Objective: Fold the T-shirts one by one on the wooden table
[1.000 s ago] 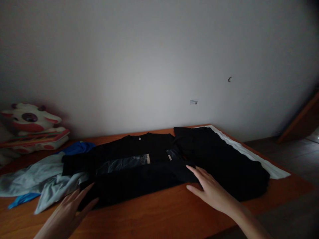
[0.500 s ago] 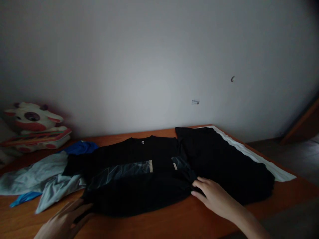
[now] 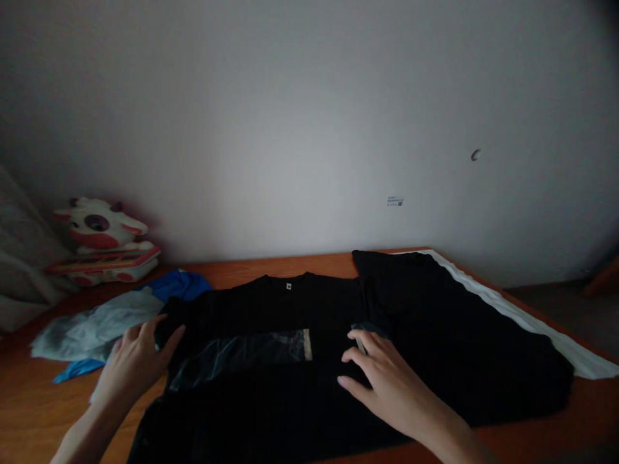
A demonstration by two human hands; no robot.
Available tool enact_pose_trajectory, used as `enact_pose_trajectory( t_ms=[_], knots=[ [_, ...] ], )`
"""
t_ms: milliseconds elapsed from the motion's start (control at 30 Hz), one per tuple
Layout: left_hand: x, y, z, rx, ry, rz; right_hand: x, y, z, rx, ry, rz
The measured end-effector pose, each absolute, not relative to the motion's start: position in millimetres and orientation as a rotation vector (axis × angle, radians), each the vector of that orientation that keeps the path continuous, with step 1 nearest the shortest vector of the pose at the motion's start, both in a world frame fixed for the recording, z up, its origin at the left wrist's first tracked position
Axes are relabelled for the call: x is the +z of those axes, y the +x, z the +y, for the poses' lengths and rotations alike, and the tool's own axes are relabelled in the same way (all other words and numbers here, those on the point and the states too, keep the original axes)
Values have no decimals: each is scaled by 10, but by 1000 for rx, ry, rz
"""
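Observation:
A black T-shirt [image 3: 242, 399] lies spread on the wooden table, its neckline away from me. A dark grey patterned band with a pale label crosses its chest. At the shirt's left sleeve edge is my left hand [image 3: 135, 361], thumb and fingers apart with black cloth showing between them; I cannot see a firm grip. My right hand [image 3: 387, 374] is over the right part of the chest, fingers spread and curved, holding nothing. It covers part of the band there.
To the right, a larger black garment [image 3: 464, 341] lies over a white cloth [image 3: 546, 335]. A light grey garment [image 3: 91, 328] and a blue one [image 3: 181, 283] are heaped at left. A cow-shaped toy keyboard [image 3: 109, 248] stands behind them by the wall [image 3: 290, 129].
Both hands have left the shirt's lower edge: my left hand moved up to the sleeve, my right hand up over the chest. The hem now reaches closer to me. The view shifted left.

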State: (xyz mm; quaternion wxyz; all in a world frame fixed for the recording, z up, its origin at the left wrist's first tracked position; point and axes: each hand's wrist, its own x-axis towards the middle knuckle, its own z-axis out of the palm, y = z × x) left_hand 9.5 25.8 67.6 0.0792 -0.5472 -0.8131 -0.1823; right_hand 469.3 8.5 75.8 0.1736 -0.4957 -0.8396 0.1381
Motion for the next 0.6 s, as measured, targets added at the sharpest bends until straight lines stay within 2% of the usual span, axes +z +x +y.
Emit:
enact_pose_trajectory(
  t_ms=[133,267,600],
  knots=[
    [778,-135,581,-469,-1466,-2711,743,4291,336,518,-1293,-2490],
    [800,-246,716,-582,-1513,-2752,655,3959,702,483,-1150,-2540],
    [810,-105,456,-1561,-1341,-2521,45,3665,1164,362,-1196,-2280]
  ],
)
